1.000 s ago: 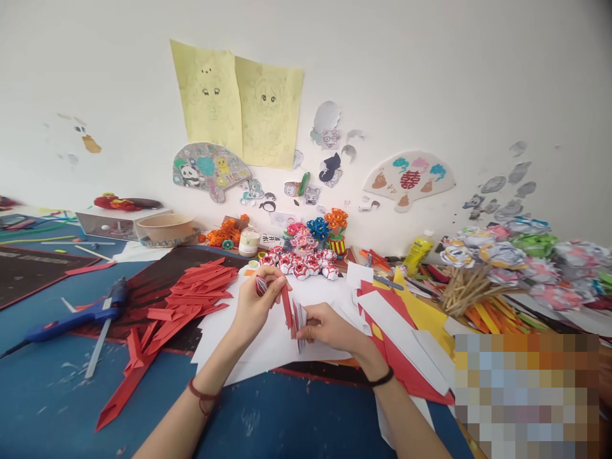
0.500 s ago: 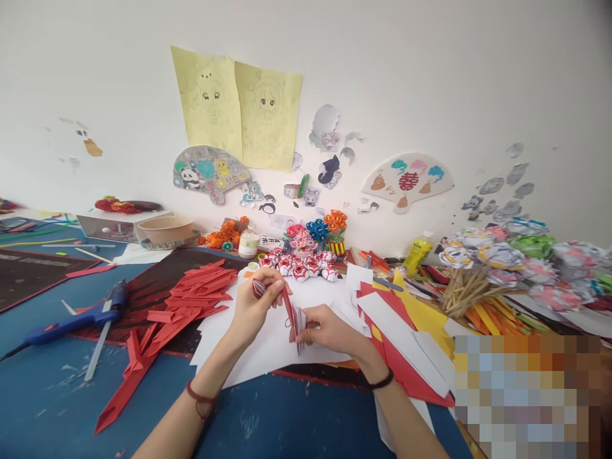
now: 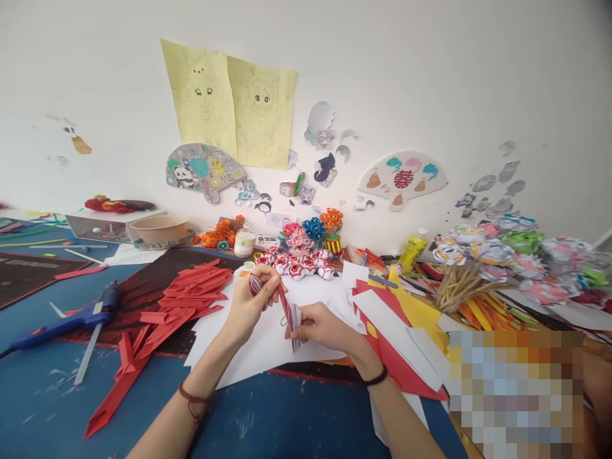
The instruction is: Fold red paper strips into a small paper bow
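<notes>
A folded, layered red-and-white paper piece (image 3: 294, 319), partly hidden by fingers, is above the white paper sheets (image 3: 262, 347). The right hand (image 3: 319, 328) grips its lower part; the left hand (image 3: 252, 305) pinches its upper red edge. Behind the sheets, one red-and-yellow striped pot (image 3: 333, 245) holds orange flowers (image 3: 331, 219); left of the sheets, one beige round bowl (image 3: 159, 234) shows little of its inside.
</notes>
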Action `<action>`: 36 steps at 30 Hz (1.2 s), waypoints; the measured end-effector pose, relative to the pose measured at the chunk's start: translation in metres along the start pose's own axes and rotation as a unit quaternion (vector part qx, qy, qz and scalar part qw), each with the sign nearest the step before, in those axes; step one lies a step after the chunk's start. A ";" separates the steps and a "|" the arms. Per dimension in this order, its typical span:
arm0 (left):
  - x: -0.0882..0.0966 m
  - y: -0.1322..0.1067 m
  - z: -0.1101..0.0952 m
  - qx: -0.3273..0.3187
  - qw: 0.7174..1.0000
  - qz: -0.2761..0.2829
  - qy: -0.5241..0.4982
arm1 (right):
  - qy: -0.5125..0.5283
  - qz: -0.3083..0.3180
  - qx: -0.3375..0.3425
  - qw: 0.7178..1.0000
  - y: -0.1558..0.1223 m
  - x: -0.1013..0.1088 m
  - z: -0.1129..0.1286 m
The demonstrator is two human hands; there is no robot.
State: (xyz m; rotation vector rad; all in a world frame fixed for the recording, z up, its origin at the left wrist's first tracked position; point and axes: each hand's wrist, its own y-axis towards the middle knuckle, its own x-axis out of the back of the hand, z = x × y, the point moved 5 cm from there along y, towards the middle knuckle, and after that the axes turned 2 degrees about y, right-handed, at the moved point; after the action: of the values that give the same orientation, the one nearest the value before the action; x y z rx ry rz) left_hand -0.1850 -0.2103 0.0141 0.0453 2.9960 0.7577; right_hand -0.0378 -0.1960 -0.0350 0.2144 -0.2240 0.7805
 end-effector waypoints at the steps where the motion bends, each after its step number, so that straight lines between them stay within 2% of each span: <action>1: 0.000 0.000 0.001 0.004 1.000 0.000 -0.004 | 0.005 0.001 -0.003 1.000 0.000 0.000 -0.001; 14: 0.001 0.002 0.012 0.049 0.995 -0.016 -0.090 | 0.022 0.000 -0.011 1.000 -0.002 -0.004 0.004; 22: -0.011 -0.006 0.016 0.067 0.994 0.025 -0.085 | 0.043 0.010 0.001 0.999 -0.001 -0.004 0.003; 29: -0.018 -0.010 0.023 0.076 0.991 0.028 -0.102 | 0.030 0.003 0.025 0.999 -0.002 -0.003 0.004; 32: -0.017 -0.010 0.018 0.050 0.997 0.028 -0.045 | -0.025 -0.040 0.053 0.997 -0.001 0.001 0.004; 34: -0.015 -0.010 0.010 0.005 0.998 0.018 0.052 | -0.084 -0.076 0.080 0.990 0.000 0.005 0.004; 36: -0.013 -0.011 0.002 -0.051 0.984 0.003 0.172 | -0.144 -0.109 0.106 0.978 0.001 0.009 0.004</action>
State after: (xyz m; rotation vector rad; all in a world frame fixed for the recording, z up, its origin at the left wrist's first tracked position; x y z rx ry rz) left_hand -0.1718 -0.2196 0.0075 -0.0900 3.2716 1.0152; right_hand -0.0328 -0.1902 -0.0284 0.5462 -0.3853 0.5513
